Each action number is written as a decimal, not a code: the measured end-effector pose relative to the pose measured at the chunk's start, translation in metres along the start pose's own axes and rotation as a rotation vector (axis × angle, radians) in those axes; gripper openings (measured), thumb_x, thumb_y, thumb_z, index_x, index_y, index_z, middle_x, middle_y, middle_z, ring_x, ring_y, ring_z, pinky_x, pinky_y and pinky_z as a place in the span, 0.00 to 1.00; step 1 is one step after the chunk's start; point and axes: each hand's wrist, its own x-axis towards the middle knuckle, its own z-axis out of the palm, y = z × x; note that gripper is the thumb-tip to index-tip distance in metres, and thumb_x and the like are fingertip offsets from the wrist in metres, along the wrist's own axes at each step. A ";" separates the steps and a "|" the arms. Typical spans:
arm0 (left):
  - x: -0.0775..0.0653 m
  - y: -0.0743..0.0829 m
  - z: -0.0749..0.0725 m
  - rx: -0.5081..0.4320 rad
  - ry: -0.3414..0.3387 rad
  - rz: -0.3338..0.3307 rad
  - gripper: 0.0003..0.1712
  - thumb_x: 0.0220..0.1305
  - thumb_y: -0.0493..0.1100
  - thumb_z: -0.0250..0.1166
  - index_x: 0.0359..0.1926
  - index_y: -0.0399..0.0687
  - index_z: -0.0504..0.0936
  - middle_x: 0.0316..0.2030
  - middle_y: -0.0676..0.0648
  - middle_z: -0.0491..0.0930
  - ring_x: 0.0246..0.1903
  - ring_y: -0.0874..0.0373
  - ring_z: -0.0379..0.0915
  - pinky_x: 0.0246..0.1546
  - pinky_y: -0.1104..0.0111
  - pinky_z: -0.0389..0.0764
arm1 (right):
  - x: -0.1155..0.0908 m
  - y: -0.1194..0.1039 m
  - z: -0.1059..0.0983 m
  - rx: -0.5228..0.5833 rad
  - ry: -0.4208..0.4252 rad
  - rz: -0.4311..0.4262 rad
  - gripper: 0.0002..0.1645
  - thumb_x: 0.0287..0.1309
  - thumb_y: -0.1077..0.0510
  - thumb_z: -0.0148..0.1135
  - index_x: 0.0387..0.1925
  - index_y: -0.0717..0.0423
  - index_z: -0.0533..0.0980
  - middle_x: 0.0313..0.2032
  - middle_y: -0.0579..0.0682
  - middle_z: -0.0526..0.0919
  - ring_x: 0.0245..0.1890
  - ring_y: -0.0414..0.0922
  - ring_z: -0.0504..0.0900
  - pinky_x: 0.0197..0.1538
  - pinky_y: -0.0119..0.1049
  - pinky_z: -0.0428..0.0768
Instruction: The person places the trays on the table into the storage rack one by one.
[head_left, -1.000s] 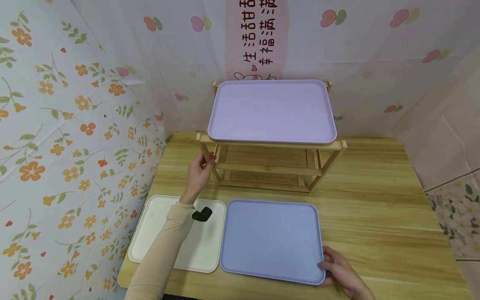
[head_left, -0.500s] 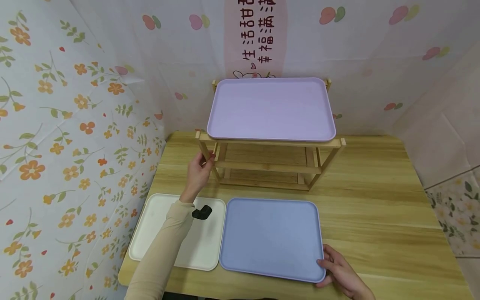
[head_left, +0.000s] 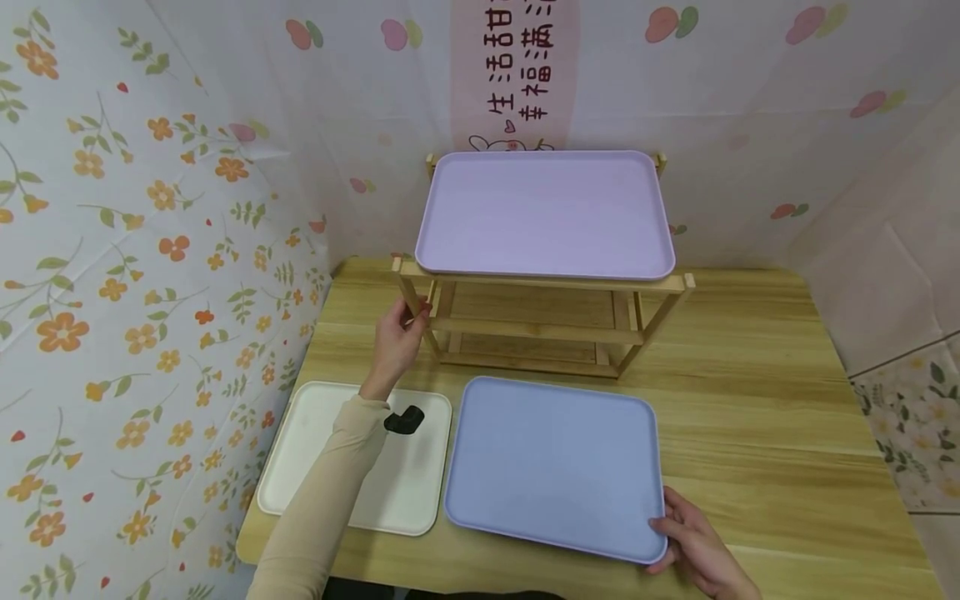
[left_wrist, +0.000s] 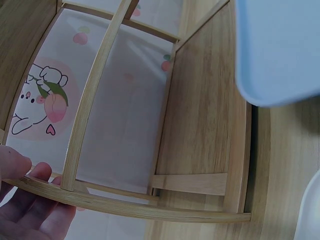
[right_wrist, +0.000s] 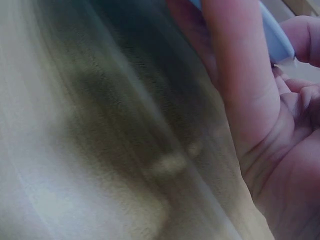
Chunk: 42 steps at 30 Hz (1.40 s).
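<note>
Blue tray (head_left: 555,467) displaced to the right and turned out of line

Compared with the frame half a second earlier, the blue tray has moved to the person's right and rotated slightly clockwise. Its far left corner now lies nearer the wooden rack (head_left: 536,331), and a narrow gap has opened beside the white tray (head_left: 322,442). The blue tray is in front of the rack, over the table (head_left: 757,375); whether any part of it still touches the surface cannot be determined.

Right hand (head_left: 693,537): holding the tray's near right corner, thumb on top, fingers beneath. It has travelled right together with the tray. The right wrist view confirms the rim pinched between thumb and fingers.

Left hand (head_left: 395,343): gripping the rack's left front post, thumb and fingers on either side; position unchanged. The sleeved forearm (head_left: 322,500) crosses above the white tray, with a black device (head_left: 405,420) at the wrist.

Purple tray (head_left: 547,212): resting on top of the rack, undisturbed. White tray: no displacement found.
</note>
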 end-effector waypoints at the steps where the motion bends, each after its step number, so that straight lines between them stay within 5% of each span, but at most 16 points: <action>1: 0.000 0.000 0.000 0.002 0.000 0.001 0.16 0.67 0.28 0.54 0.54 0.22 0.73 0.51 0.25 0.77 0.55 0.36 0.76 0.56 0.56 0.77 | 0.000 0.000 0.000 0.012 -0.005 -0.012 0.29 0.67 0.73 0.39 0.58 0.40 0.66 0.48 0.44 0.82 0.40 0.48 0.85 0.30 0.42 0.85; 16: 0.002 0.003 0.000 0.003 -0.002 -0.034 0.16 0.67 0.28 0.54 0.54 0.22 0.72 0.51 0.27 0.77 0.55 0.39 0.76 0.56 0.56 0.77 | 0.001 -0.018 0.011 0.068 -0.073 -0.074 0.31 0.67 0.75 0.36 0.61 0.45 0.66 0.48 0.48 0.81 0.40 0.49 0.85 0.30 0.40 0.85; 42: 0.000 0.000 -0.002 -0.014 -0.013 0.013 0.17 0.67 0.29 0.54 0.53 0.21 0.72 0.50 0.25 0.77 0.55 0.36 0.76 0.55 0.56 0.78 | 0.004 -0.045 0.023 0.154 -0.202 -0.198 0.37 0.64 0.79 0.27 0.67 0.51 0.63 0.52 0.54 0.80 0.40 0.52 0.86 0.29 0.40 0.84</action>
